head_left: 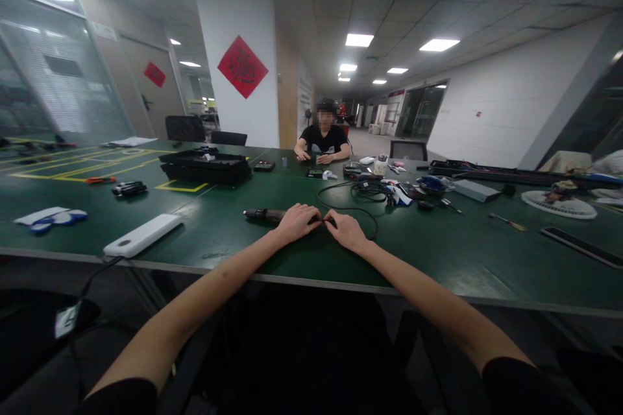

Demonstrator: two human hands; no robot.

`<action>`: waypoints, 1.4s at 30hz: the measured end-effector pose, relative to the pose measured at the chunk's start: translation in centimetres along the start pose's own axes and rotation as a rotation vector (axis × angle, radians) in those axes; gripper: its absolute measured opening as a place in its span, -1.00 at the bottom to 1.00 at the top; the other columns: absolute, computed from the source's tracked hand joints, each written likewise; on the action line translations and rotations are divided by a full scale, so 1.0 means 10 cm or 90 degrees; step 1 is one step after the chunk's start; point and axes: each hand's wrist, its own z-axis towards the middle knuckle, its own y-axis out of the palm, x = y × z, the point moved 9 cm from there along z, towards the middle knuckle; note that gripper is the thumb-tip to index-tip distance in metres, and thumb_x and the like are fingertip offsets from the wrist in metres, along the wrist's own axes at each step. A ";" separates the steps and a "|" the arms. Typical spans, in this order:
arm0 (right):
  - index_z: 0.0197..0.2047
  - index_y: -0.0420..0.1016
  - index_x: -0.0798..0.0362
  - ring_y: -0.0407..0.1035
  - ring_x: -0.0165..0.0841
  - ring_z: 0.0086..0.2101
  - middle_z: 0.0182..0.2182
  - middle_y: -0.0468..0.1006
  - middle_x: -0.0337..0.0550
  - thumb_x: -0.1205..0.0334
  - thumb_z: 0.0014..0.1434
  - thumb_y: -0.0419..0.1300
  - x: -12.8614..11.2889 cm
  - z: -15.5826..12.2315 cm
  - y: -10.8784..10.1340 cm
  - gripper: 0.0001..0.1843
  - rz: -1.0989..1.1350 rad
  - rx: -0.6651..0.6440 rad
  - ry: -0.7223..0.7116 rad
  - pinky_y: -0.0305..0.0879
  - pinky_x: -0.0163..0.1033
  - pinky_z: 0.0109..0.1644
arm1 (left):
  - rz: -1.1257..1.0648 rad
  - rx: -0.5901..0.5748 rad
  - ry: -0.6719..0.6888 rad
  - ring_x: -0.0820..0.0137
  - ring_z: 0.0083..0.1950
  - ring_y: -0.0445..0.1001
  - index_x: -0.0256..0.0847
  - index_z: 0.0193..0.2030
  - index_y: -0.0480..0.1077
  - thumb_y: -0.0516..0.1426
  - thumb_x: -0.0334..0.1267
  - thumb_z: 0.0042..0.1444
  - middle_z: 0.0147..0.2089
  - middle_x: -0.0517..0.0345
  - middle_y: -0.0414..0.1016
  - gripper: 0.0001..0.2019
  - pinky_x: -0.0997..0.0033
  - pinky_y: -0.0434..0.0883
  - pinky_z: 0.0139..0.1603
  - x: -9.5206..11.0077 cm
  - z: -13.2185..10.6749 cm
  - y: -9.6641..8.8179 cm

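A dark electric screwdriver (265, 214) lies on the green tabletop, its tip pointing left. My left hand (298, 223) is closed around its rear end, with the palm over the body. My right hand (345, 229) pinches the black cord (374, 224) close to where it meets the back of the screwdriver. The fingertips of both hands almost meet there, and they hide the joint between cord and tool. From my right hand the cord loops away and back towards a tangle of black cables (372, 187).
A white power strip (143, 235) lies left near the front edge. Beyond it is a black tray (205, 166). Across the table (224, 246) sits another person (324, 136). To the right are a screwdriver (452, 206), a grey box (476, 190), a round white fan-like part (559, 204) and a dark flat panel (581, 246).
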 end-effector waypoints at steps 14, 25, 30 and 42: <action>0.01 0.46 -0.10 0.53 -0.26 -0.17 -0.11 0.65 -0.18 0.13 0.43 0.15 -0.03 -0.01 -0.04 -0.86 0.002 -0.001 0.004 0.21 -0.29 -0.17 | -0.021 -0.015 0.040 0.27 0.00 0.55 -0.01 0.08 0.44 0.12 -0.09 0.36 -0.03 0.16 0.60 -0.78 0.26 0.38 0.06 0.05 -0.01 -0.01; 0.03 0.46 -0.09 0.53 -0.25 -0.14 -0.10 0.65 -0.16 0.11 0.43 0.16 -0.02 -0.01 -0.03 -0.83 0.000 -0.002 0.006 0.22 -0.28 -0.15 | -0.015 -0.016 0.046 0.27 0.01 0.55 0.00 0.09 0.44 0.11 -0.10 0.37 -0.02 0.17 0.60 -0.78 0.25 0.37 0.07 0.05 -0.01 -0.01; 0.04 0.46 -0.09 0.54 -0.24 -0.13 -0.10 0.65 -0.16 0.12 0.42 0.17 0.00 0.00 -0.01 -0.83 -0.004 -0.002 0.019 0.24 -0.28 -0.14 | -0.009 -0.022 0.008 0.25 -0.02 0.56 -0.03 0.03 0.45 0.13 -0.05 0.35 -0.08 0.14 0.61 -0.78 0.25 0.38 0.05 0.00 0.00 0.00; 0.04 0.45 -0.08 0.53 -0.25 -0.16 -0.11 0.65 -0.15 0.12 0.42 0.15 0.00 -0.01 -0.01 -0.82 -0.007 -0.004 0.018 0.22 -0.28 -0.16 | -0.017 -0.017 0.035 0.26 0.00 0.55 0.00 0.07 0.44 0.13 -0.08 0.35 -0.04 0.15 0.60 -0.78 0.24 0.37 0.07 0.02 -0.01 0.01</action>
